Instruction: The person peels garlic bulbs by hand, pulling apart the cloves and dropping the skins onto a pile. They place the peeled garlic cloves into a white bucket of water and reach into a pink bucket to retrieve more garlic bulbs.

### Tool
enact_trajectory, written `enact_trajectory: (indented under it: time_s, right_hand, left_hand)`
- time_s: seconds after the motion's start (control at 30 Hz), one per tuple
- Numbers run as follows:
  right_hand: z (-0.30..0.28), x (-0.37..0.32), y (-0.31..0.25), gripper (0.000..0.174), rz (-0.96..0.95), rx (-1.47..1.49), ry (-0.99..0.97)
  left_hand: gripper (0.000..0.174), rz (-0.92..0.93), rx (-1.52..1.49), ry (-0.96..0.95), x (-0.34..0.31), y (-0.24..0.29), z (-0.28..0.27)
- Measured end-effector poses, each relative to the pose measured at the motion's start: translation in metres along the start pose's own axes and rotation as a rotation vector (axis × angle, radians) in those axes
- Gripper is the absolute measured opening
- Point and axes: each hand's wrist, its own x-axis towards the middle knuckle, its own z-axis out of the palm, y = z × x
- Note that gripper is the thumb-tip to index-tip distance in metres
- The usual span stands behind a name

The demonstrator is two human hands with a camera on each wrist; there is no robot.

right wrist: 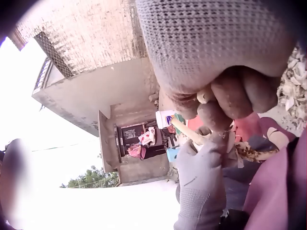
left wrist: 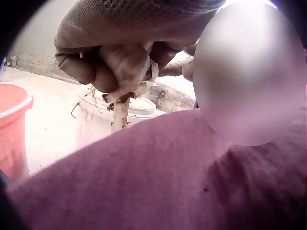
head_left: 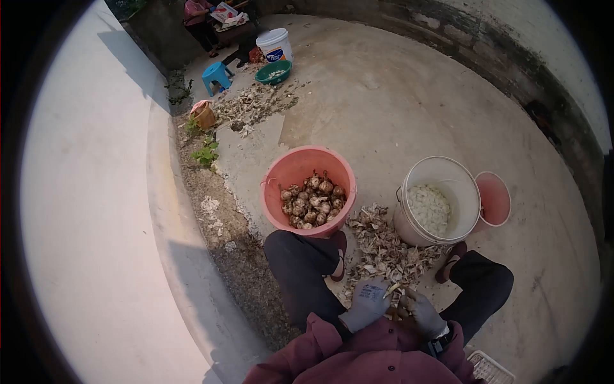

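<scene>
Both hands wear grey knit gloves with bare fingertips and meet low in front of the body. My left hand (head_left: pixel 369 303) grips a garlic bulb (left wrist: pixel 125 64), its peeled side showing and a dirty stem end (left wrist: pixel 122 111) hanging below. A pale stalk (right wrist: pixel 188 131) sticks out by the left thumb. Beside it my right hand (head_left: pixel 423 313) has its fingers curled, pinching a small pale garlic clove (right wrist: pixel 205 96) mostly hidden by the fingertips. Ahead, a pink tub (head_left: pixel 275 179) holds several unpeeled bulbs (head_left: pixel 314 200). Peeled cloves (head_left: pixel 428 208) lie in a white bucket (head_left: pixel 464 176).
Garlic skins (head_left: pixel 377 246) lie on the concrete between the feet. A smaller pink bucket (head_left: pixel 497 201) stands right of the white one. Further off are a blue stool (head_left: pixel 217 75), a green basin (head_left: pixel 274 73) and a person (head_left: pixel 197 22). A white wall runs along the left.
</scene>
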Motion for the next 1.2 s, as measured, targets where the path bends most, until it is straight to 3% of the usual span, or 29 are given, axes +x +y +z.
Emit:
enact_trajectory:
  time_s: [0.03,0.07,0.1,0.13,0.2,0.27,0.3,0.33,0.4,0.43,0.47,0.53,0.6,0.67,0.73,0.8,0.87,0.93,1.0,1.07,1.13,1.17,1.2]
  right_hand:
    - [0.005,0.001,-0.048,0.071,0.352,0.373,0.139]
    - [-0.003,-0.003,-0.04,0.072,0.247,0.345,0.13]
    - [-0.007,0.0,-0.071,0.065,0.312,0.279,0.188]
    - [-0.011,-0.002,-0.079,0.059,0.263,0.223,0.289]
    - [-0.014,-0.002,-0.121,0.049,0.01,-0.053,0.572]
    - [-0.018,0.005,-0.164,0.043,-0.362,-0.255,0.945]
    - [-0.028,0.011,-0.177,0.043,-0.501,-0.39,1.068]
    - [-0.041,0.018,-0.18,0.043,-0.646,-0.526,1.195]
    - [-0.076,0.046,-0.164,0.039,-0.648,-0.622,1.041]
    - [-0.102,0.053,-0.146,0.041,-0.384,-1.019,0.877]
    - [-0.109,0.058,-0.126,0.044,-0.227,-1.445,0.901]
    - [-0.072,0.06,-0.117,0.046,-0.329,-1.044,0.913]
    - [-0.025,0.051,-0.114,0.048,-0.063,-0.488,0.569]
    - [0.004,0.047,-0.093,0.046,-0.008,-0.446,0.261]
    - [0.029,0.048,-0.078,0.034,-0.077,-0.615,0.38]
    - [0.032,0.052,-0.067,0.023,-0.147,-0.682,0.466]
    - [0.04,0.056,-0.069,0.017,-0.175,-0.715,0.501]
    - [0.038,0.055,-0.065,0.013,-0.22,-0.737,0.52]
    - [0.03,0.055,-0.034,0.012,-0.369,-1.0,0.615]
    - [0.032,0.053,-0.043,0.014,-0.094,-0.495,0.654]
    - [0.024,0.052,-0.015,0.022,-0.124,-0.523,0.694]
    - [0.019,0.053,-0.005,0.019,-0.082,-0.289,0.706]
    - [0.014,0.059,-0.001,0.016,-0.041,-0.051,0.707]
  left_hand:
    - [0.033,-0.007,0.036,0.13,-0.001,-0.014,0.006]
    - [0.032,-0.04,-0.115,0.255,0.003,-0.021,0.0]
    - [0.029,-0.323,-0.384,0.121,0.006,-0.027,-0.011]
    - [0.027,-0.291,-0.576,0.216,0.007,-0.038,-0.007]
    - [0.031,-0.541,-0.896,0.079,0.015,-0.024,-0.027]
    - [0.034,-0.465,-1.186,0.121,0.011,-0.021,-0.019]
    - [0.035,-0.436,-1.075,0.014,0.008,-0.027,-0.012]
    - [0.042,-0.325,-1.0,0.032,0.009,-0.005,-0.033]
    - [0.053,-0.257,-0.975,0.007,0.011,0.009,-0.038]
    - [0.053,-0.253,-0.966,0.006,0.011,0.01,-0.034]
    - [0.054,-0.145,-0.883,0.055,0.01,0.009,-0.027]
    - [0.056,-0.053,-0.796,0.117,0.012,0.008,-0.024]
    - [0.059,-0.136,-0.732,-0.055,0.011,0.011,-0.029]
    - [0.056,-0.018,-0.734,0.081,0.014,0.018,-0.023]
    - [0.056,-0.052,-0.85,0.059,0.008,0.013,-0.003]
    - [0.057,0.021,-0.782,0.134,0.005,0.01,0.003]
    - [0.053,-0.226,-1.353,-0.037,-0.001,-0.033,0.076]
    - [0.044,-0.013,-0.851,0.181,0.0,0.02,-0.007]
    - [0.047,-0.034,-0.738,0.048,0.004,0.003,0.007]
    - [0.057,0.11,-0.622,0.123,-0.002,-0.015,0.027]
    - [0.06,0.15,-0.415,0.239,-0.006,-0.017,0.04]
    - [0.062,0.051,-0.538,0.128,-0.003,-0.004,0.021]
    - [0.062,0.06,-0.53,0.146,0.001,0.006,0.01]
